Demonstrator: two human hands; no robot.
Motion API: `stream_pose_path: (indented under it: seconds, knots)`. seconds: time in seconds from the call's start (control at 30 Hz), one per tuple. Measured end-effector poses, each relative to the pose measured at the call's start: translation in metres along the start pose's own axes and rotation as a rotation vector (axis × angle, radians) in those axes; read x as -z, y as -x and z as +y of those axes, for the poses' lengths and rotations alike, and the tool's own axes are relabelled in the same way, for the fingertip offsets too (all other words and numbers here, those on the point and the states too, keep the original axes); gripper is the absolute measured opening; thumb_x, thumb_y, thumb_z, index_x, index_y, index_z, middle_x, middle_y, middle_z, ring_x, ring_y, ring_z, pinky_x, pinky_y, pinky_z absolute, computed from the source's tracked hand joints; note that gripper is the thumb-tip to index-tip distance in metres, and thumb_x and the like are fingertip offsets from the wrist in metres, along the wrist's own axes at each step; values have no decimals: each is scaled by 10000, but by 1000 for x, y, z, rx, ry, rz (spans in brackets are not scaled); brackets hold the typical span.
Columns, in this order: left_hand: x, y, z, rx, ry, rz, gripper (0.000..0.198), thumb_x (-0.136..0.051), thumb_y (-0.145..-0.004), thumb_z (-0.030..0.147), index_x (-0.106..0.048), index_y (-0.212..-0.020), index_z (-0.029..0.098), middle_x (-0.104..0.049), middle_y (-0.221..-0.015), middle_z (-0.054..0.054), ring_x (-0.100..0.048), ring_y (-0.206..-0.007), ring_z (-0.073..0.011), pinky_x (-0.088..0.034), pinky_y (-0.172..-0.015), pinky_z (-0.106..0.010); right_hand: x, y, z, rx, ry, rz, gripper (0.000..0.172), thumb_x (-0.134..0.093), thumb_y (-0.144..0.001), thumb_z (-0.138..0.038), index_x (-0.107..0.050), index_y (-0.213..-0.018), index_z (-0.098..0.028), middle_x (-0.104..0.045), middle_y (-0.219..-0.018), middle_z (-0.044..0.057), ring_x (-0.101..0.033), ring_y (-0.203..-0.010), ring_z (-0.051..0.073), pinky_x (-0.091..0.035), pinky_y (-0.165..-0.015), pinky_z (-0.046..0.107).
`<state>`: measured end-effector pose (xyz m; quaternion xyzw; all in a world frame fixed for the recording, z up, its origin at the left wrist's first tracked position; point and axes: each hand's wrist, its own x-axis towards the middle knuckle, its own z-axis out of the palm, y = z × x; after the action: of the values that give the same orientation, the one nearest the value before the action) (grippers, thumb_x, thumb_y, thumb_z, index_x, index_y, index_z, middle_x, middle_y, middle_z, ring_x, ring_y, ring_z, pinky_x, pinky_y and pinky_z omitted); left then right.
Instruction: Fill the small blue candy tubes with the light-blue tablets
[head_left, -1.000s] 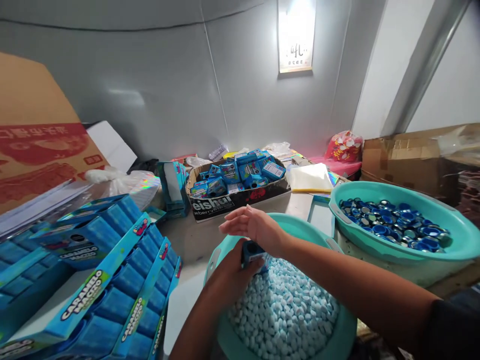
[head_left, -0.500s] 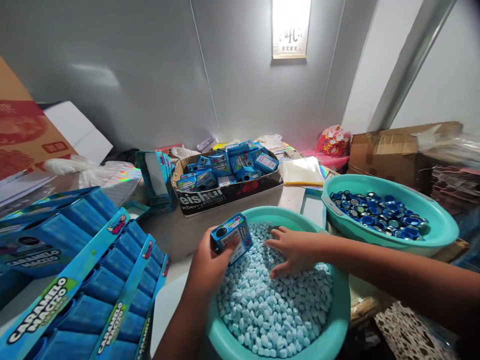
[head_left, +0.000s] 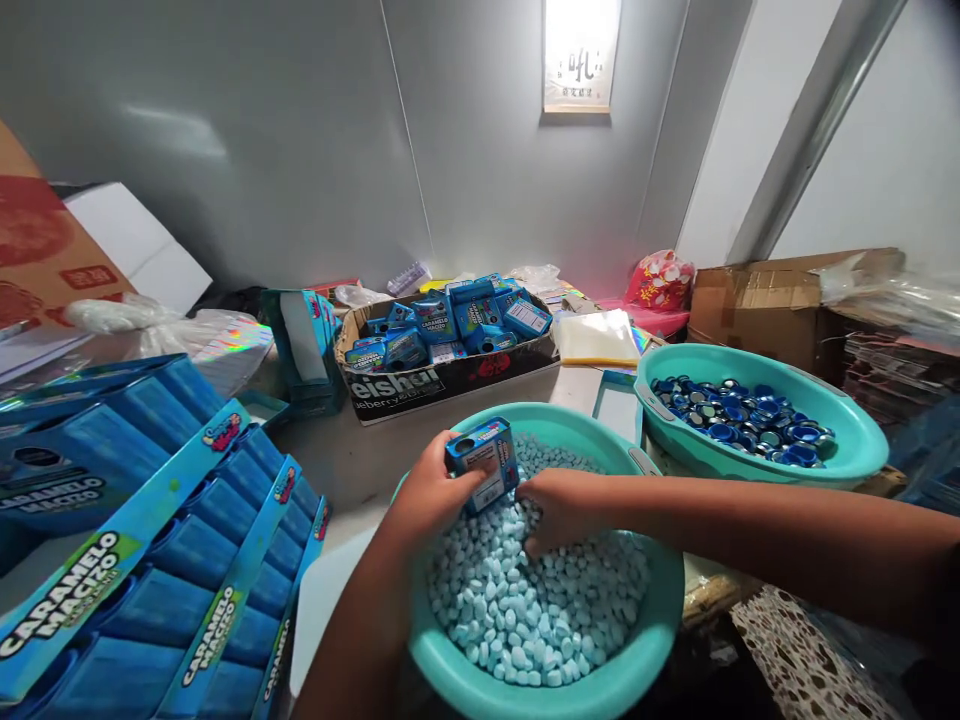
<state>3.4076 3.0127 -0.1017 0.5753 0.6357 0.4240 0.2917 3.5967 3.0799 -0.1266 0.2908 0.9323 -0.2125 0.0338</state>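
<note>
My left hand grips a small blue candy box, tilted above the left side of a turquoise basin. A round dark opening shows at the box's top. Pale blue candies fill much of the basin. Close beside the box, my right hand is dug into them with its fingers curled around some; its fingertips are partly hidden.
On the left stand display trays of blue boxes. Behind the basin, a cardboard carton holds many blue boxes. Another turquoise basin at right contains blue caps. Clear plastic sheets lie at the back.
My right hand's spread fingers have curled closed in the candies, nearer the box. My left hand has brought the box slightly to the right. The view has shifted slightly.
</note>
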Motion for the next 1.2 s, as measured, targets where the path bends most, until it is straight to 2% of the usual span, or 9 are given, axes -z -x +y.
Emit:
stream_pose_path:
  seconds: [0.13,0.27,0.4,0.5,0.6,0.7,0.8,1.0,1.2]
  knots:
    - [4,1,-12,-34,15,13,539,-697,-689,496,-558,-1086,160,-698,-1013,-72,-655,-939,-261,-502,-824,-364,4,-1,-6,66,41,20,373,-763,-718,-399,-730,-1022,-186,-685,-819,55,-576,-653,190,-392,-568,268]
    - [3,6,-11,-88,-22,-35,472,-679,-758,448,-586,-1127,169,-703,-1081,-71,-645,-1015,-265,-482,-898,-376,12,2,-20,139,178,5,267,-756,-699,-353,-740,-901,-180,-621,-699,21,-419,-517,122,-293,-477,251]
    - [3,8,-8,-71,-45,-36,447,-673,-772,445,-593,-1129,189,-707,-1066,-48,-648,-1013,-262,-481,-879,-363,16,13,-31,169,132,129,172,-754,-709,-336,-737,-812,-199,-574,-615,-6,-371,-485,101,-275,-458,250]
    - [3,10,-6,-62,-71,-53,431,-668,-791,487,-588,-1111,210,-707,-1053,-26,-650,-996,-248,-474,-865,-351,20,27,-34,150,-40,199,166,-746,-719,-312,-750,-852,-213,-626,-659,-18,-474,-550,112,-326,-510,247]
    - [3,13,-3,-92,-131,-38,420,-684,-782,457,-591,-1110,212,-701,-1040,-18,-647,-975,-236,-465,-835,-331,34,35,-37,224,-270,332,145,-721,-779,-316,-753,-886,-223,-679,-742,-25,-557,-657,121,-398,-600,243]
    - [3,15,-2,-153,-156,-51,406,-684,-789,421,-596,-1121,206,-697,-1023,-17,-644,-943,-222,-463,-804,-314,57,29,-47,255,-435,494,127,-724,-777,-314,-734,-821,-196,-641,-683,-24,-507,-600,101,-380,-543,227]
    - [4,17,-1,-181,-143,-73,384,-669,-811,431,-598,-1119,212,-697,-998,-12,-647,-920,-211,-468,-800,-308,77,7,-62,329,-679,562,182,-720,-772,-358,-684,-752,-181,-574,-588,-26,-467,-509,85,-352,-471,217]
    - [1,21,4,-121,-225,-17,312,-663,-790,386,-622,-1064,241,-713,-957,3,-651,-854,-210,-456,-740,-308,81,-40,-77,402,-1332,547,273,-748,-711,-399,-575,-750,-191,-523,-544,-48,-422,-432,67,-248,-386,190]
    - [-3,26,5,-81,-236,12,313,-675,-793,407,-636,-1087,311,-720,-1049,46,-669,-951,-213,-468,-828,-328,69,-49,-68,361,-1650,442,287,-752,-652,-364,-574,-794,-190,-491,-522,-71,-370,-418,48,-229,-388,172]
